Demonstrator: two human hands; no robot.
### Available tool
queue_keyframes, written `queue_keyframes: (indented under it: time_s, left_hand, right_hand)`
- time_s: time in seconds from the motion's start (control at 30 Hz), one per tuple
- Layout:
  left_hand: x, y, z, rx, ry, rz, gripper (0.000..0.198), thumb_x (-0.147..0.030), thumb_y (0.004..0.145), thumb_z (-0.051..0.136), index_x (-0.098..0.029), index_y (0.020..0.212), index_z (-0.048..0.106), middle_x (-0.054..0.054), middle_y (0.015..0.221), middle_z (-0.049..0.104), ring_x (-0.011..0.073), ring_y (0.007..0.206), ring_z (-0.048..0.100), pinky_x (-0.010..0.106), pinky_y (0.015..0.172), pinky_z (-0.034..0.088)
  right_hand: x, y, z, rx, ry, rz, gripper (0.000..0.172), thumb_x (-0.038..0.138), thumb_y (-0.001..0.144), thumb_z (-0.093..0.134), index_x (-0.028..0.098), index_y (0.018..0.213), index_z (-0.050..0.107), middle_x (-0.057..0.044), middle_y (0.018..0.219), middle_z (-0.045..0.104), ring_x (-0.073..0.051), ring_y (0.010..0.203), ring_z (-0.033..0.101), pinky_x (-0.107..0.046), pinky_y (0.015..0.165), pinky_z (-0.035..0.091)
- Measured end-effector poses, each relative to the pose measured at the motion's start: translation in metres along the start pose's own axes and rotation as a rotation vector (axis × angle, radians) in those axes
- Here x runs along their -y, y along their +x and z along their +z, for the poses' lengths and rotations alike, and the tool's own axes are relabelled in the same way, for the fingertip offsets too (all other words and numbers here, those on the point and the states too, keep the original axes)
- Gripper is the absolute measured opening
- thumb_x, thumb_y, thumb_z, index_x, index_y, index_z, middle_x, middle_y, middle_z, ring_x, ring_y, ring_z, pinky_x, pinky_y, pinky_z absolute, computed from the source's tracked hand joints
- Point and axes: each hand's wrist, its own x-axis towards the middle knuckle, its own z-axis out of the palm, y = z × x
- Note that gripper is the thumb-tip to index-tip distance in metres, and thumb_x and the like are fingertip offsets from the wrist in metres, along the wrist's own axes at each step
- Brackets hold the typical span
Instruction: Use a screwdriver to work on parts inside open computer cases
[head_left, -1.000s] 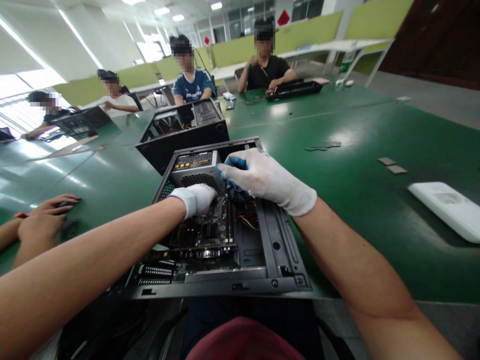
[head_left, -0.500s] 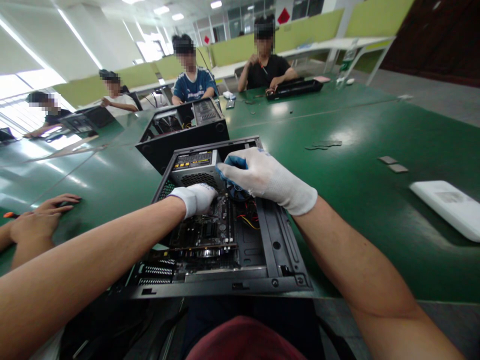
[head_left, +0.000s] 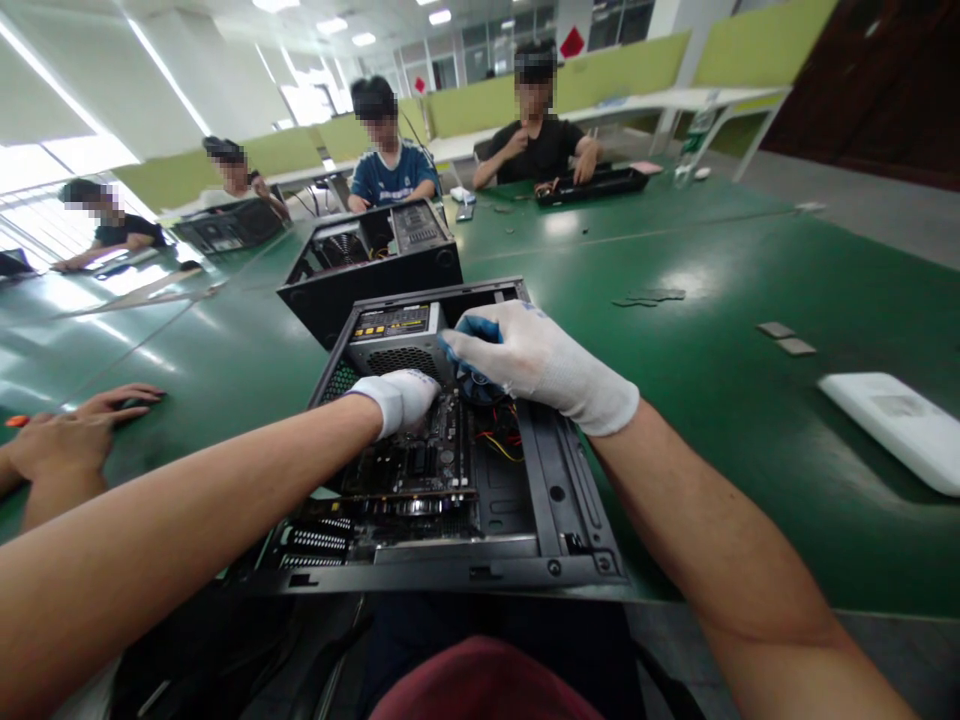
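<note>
The green counter [head_left: 712, 260] bears an open computer case [head_left: 480, 572] at its near edge; a second case [head_left: 375, 285] just behind; grey pads [head_left: 795, 346] and a white device [head_left: 892, 425] rightward; a co-worker's hand [head_left: 67, 440] left.

Both hands, the left hand [head_left: 401, 398] and the right hand [head_left: 536, 360], wear white knitted cloth gloves. The computer case [head_left: 480, 570] is matt black sheet metal, its power supply [head_left: 390, 345] dull grey perforated metal. Around the case, the green tabletop [head_left: 712, 400] shines smooth and glossy.

the view tipped up, so the computer case [head_left: 555, 500] sat slightly lower in frame. the person in black [head_left: 540, 150] brought one hand to the chin and the other onto the black tray [head_left: 600, 182]. the neighbour's orange tool [head_left: 15, 421] slid toward the left edge.
</note>
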Motion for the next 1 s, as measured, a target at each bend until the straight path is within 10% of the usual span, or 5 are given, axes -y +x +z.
queue_keyframes:
  time_s: [0.53,0.73,1.0]
  left_hand:
    - [-0.008,-0.023,-0.016,-0.049,-0.06,0.0,0.073,-0.044,0.067,0.078,-0.015,0.131,0.06,0.017,0.129,0.071,0.0334,0.118,0.069,0.038,0.1,0.055]
    - [-0.008,-0.043,-0.023,-0.143,-0.129,0.05,0.054,-0.044,0.084,0.061,-0.017,0.131,0.058,0.015,0.123,0.073,0.0296,0.113,0.071,0.036,0.093,0.057]
    - [-0.014,-0.11,-0.027,-0.407,-0.251,0.138,0.036,-0.042,0.1,0.039,-0.018,0.109,0.065,0.013,0.11,0.073,0.0263,0.104,0.071,0.036,0.095,0.054]
  right_hand:
    - [-0.001,-0.001,0.002,-0.163,-0.011,-0.014,0.032,0.044,0.096,0.053,0.018,0.082,0.065,0.002,0.072,0.062,-0.014,0.069,0.052,-0.028,0.067,0.037]
    - [-0.023,-0.024,-0.004,-0.439,-0.034,0.13,0.051,0.055,0.092,0.06,0.017,0.126,0.063,-0.014,0.129,0.066,-0.028,0.12,0.059,-0.044,0.107,0.043]
    - [-0.017,-0.085,0.011,-0.258,0.405,0.338,0.063,0.062,0.089,0.061,0.031,0.144,0.059,-0.005,0.141,0.065,-0.031,0.144,0.048,-0.044,0.118,0.042]
